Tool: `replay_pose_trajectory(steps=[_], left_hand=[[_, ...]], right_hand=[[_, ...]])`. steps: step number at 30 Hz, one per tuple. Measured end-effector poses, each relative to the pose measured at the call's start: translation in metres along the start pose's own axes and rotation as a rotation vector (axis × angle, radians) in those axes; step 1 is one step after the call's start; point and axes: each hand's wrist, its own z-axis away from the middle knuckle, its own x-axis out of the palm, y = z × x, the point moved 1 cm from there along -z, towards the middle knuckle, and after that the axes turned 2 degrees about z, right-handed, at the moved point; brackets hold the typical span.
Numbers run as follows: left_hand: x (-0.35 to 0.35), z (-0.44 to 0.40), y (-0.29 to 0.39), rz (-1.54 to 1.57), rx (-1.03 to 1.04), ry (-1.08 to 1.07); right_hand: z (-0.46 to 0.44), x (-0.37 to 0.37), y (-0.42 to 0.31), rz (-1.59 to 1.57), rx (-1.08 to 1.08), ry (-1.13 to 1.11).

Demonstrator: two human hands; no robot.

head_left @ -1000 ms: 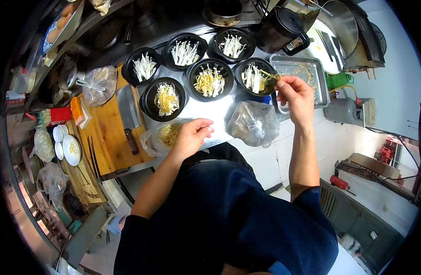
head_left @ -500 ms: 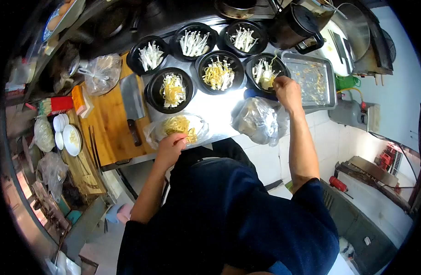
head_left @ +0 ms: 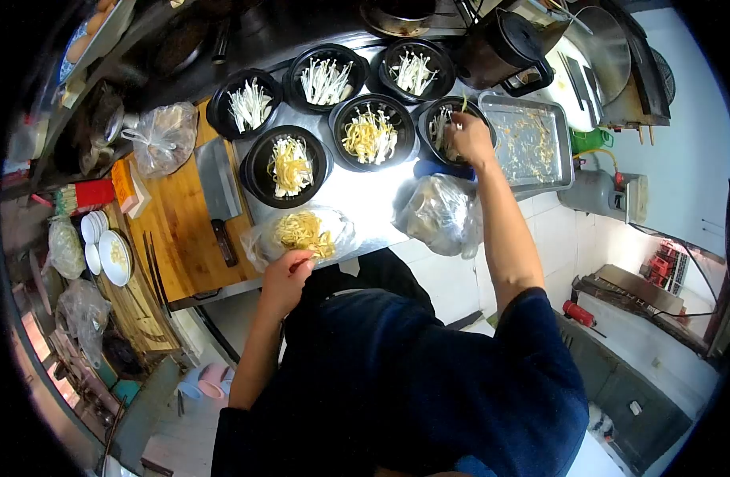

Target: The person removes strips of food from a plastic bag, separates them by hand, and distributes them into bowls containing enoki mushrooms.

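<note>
My right hand (head_left: 470, 139) reaches down into the rightmost black pot (head_left: 433, 153), over white enoki mushrooms (head_left: 440, 127). Its fingers are bunched together and hide whatever is in them. A thin pale strand shows just above that hand. My left hand (head_left: 285, 282) is closed at the near edge of a clear plastic bag (head_left: 339, 230), pinching it beside a heap of yellow shredded strips (head_left: 304, 230). Yellow strips lie on the enoki in the middle pot (head_left: 370, 135) and the front left pot (head_left: 288, 165). The back row holds pots with only white enoki showing, such as the left one (head_left: 249, 105).
A cleaver (head_left: 219, 191) lies on the wooden board (head_left: 178, 246) at the left. A knotted plastic bag (head_left: 440, 211) sits at the counter's front edge. To the right are a metal tray (head_left: 532, 147) with scraps and a black kettle (head_left: 504, 48).
My right hand has moved left and further over the rightmost pot, covering more of its contents. My left hand stays by the bag of yellow strips. The whole view has shifted slightly.
</note>
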Motion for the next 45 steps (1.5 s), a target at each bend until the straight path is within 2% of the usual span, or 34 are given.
replay_pose_trajectory(steps=[2,6,10,12,14,16,17,18,19,20,21,23,26,32,34,37,39,40,41,42,43,44,45], left_hand=[[0.002,0.004,-0.007,0.075,-0.036,0.015],[0.000,0.001,0.003,0.020,-0.049,-0.021],[-0.006,-0.007,0.005,-0.033,0.071,-0.026],[-0.013,-0.012,-0.007,-0.106,0.083,-0.005],[-0.023,-0.003,0.019,-0.217,0.110,0.028],[-0.024,-0.003,0.008,-0.224,0.141,0.076],[-0.023,-0.002,0.001,-0.225,0.135,0.081],[-0.021,-0.002,-0.002,-0.284,0.169,0.109],[-0.020,-0.002,-0.005,-0.343,0.206,0.137],[-0.019,0.001,-0.006,-0.344,0.201,0.138],[-0.018,0.002,-0.006,-0.347,0.211,0.143],[-0.016,0.004,-0.006,-0.351,0.215,0.153],[-0.012,0.009,-0.005,-0.317,0.254,0.158],[-0.012,0.011,-0.005,-0.305,0.234,0.130],[-0.012,0.008,-0.008,-0.291,0.296,0.169],[-0.012,0.002,-0.005,-0.213,0.327,0.202],[-0.013,0.001,0.008,-0.184,0.278,0.160],[-0.012,-0.001,0.014,-0.156,0.226,0.116],[-0.010,-0.005,0.018,-0.158,0.231,0.117],[-0.006,-0.010,0.021,0.027,0.071,-0.012],[-0.002,-0.015,0.025,0.211,-0.089,-0.141],[0.001,-0.019,0.028,0.207,-0.084,-0.139],[0.005,-0.023,0.031,0.363,-0.130,-0.176]], right_hand=[[0.030,-0.019,-0.018,0.229,-0.048,-0.125],[0.035,-0.025,-0.004,0.244,-0.022,-0.198],[0.034,-0.033,0.006,0.464,-0.183,-0.069],[0.058,-0.041,-0.025,0.341,-0.164,0.123],[0.100,-0.045,-0.080,0.259,-0.263,0.118],[0.141,-0.004,-0.092,-0.073,-0.200,-0.146],[0.165,0.020,-0.104,0.005,-0.339,-0.219],[0.182,0.043,-0.111,-0.023,-0.371,-0.456],[0.198,0.063,-0.133,-0.018,-0.311,-0.581],[0.208,0.102,-0.124,0.056,-0.522,-0.502],[0.216,0.117,-0.137,0.042,-0.557,-0.525],[0.217,0.164,-0.133,0.127,-0.511,-0.544],[0.220,0.197,-0.129,0.221,-0.505,-0.524],[0.224,0.205,-0.121,0.269,-0.530,-0.477],[0.221,0.193,-0.124,0.264,-0.521,-0.474],[0.219,0.163,-0.126,0.078,-0.439,-0.476],[0.218,0.146,-0.126,-0.238,-0.176,-0.499],[0.217,0.141,-0.124,-0.239,-0.178,-0.494],[0.217,0.138,-0.121,-0.377,-0.048,-0.541],[0.218,0.133,-0.123,-0.515,0.083,-0.585],[0.219,0.120,-0.131,-0.507,0.112,-0.596],[0.222,0.117,-0.132,-0.511,0.108,-0.592],[0.225,0.115,-0.133,-0.573,0.051,-0.575]])
